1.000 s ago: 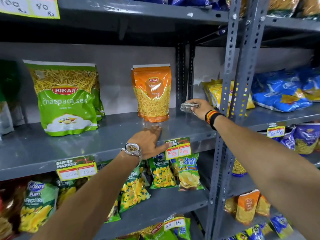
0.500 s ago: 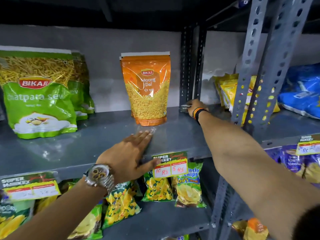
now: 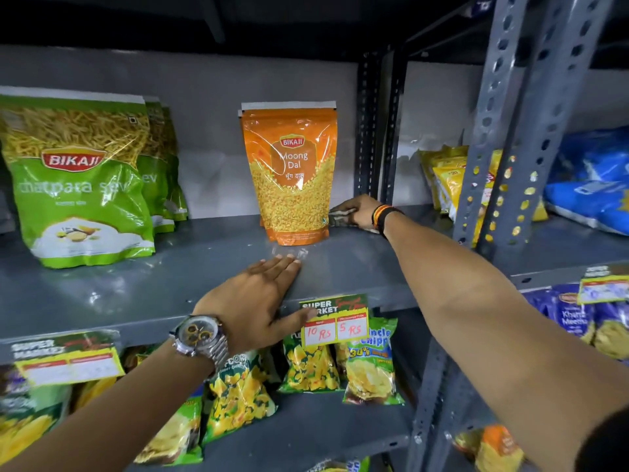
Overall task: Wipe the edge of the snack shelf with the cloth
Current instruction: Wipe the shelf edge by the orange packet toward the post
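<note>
Your right hand [image 3: 359, 212] grips the cloth [image 3: 340, 218] at the shelf [image 3: 136, 287] back; drag it past the orange pouch [image 3: 289, 175] just beside. Left hand [image 3: 258, 298] rests flat, holding nothing.

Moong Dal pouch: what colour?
Orange, with a white top strip; the Moong Dal pouch shows best in the head view.

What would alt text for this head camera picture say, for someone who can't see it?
A person's right hand presses a crumpled cloth onto the back of a grey metal snack shelf, beside an upright orange Moong Dal pouch. The left hand, with a wristwatch, rests flat on the shelf's front edge near a price tag. Green sev bags stand at left.
</note>
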